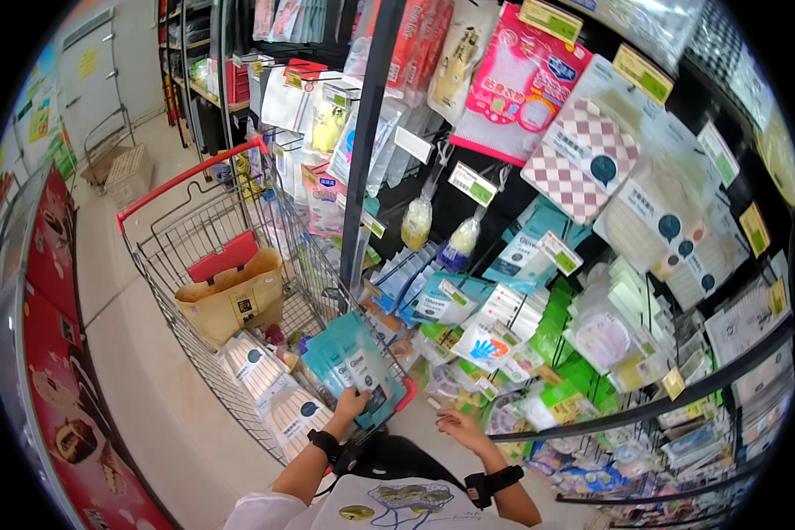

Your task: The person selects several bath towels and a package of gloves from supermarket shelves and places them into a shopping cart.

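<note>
My left hand (pixel 353 404) is closed on the lower part of some teal glove packs (pixel 349 355). More than one pack seems to overlap there. They are over the near right corner of a wire shopping cart (pixel 192 177) with red trim. Beside them in the cart lie white striped packs (pixel 296 419). My right hand (pixel 458 427) is empty, its fingers apart and slightly bent. It hovers in front of the rack, right of the cart. Nearest to it hang small packaged goods, among them a white pack with a blue and orange hand picture (pixel 486 344).
A brown paper bag (pixel 236 305) stands in the cart, near a red panel (pixel 223 256). Hanging packs crowd the rack on the right, behind a dark upright post (pixel 368 150). Along the left runs a red-fronted freezer (pixel 57 353). A beige crate (pixel 129 172) is on the far floor.
</note>
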Demonstrator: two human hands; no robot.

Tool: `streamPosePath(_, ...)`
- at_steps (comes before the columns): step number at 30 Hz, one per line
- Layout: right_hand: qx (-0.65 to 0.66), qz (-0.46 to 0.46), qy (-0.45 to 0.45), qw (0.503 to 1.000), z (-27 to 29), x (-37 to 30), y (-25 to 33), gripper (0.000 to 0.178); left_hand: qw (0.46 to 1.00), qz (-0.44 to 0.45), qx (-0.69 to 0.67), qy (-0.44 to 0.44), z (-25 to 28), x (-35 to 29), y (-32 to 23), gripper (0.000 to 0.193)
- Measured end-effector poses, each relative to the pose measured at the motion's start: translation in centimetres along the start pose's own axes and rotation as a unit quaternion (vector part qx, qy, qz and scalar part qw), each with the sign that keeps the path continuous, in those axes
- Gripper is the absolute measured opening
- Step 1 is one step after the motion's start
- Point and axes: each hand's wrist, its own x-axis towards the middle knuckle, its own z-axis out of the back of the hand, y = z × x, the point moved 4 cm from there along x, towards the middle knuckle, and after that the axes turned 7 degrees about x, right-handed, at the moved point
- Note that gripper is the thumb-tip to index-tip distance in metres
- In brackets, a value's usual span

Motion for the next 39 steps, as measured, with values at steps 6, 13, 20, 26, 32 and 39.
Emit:
streamPosePath(6, 0.023, -0.032, -0.03, 0.999, 0.1, -1.3, 0.2, 0.052, 0.985, -0.045, -0.119, 0.116, 6.9, -6.7, -6.2, 0.03)
streamPosePath(13, 0.177, -0.079, 0.082, 0.978, -3.2, -1.7, 3.5, 0.065, 0.935, -0.099, -0.159, 0.301, 6.3, -10.3, -10.5, 0.027)
streamPosePath(20, 0.205, -0.021, -0.005, 0.979, 1.7, -1.0, 2.2, 0.032, 0.937, -0.127, -0.112, 0.306, 0.3, -7.6, -16.5, 0.035)
streamPosePath(26, 0.294, 0.024, -0.073, 0.953, 7.4, 0.3, 2.3, 0.032, 0.94, -0.206, -0.03, 0.272, -5.9, -3.7, -17.4, 0.035)
streamPosePath(32, 0.213, 0.066, -0.092, 0.97, 14.0, 2.2, 1.9, 0.03, 0.943, -0.161, -0.064, 0.283, -10.2, -2.1, -21.4, 0.029)
streamPosePath(39, 0.072, 0.091, -0.112, 0.987, 18.3, 3.6, 4.7, 0.028, 0.959, -0.163, -0.035, 0.229, -11.5, -0.1, -25.4, 0.025)
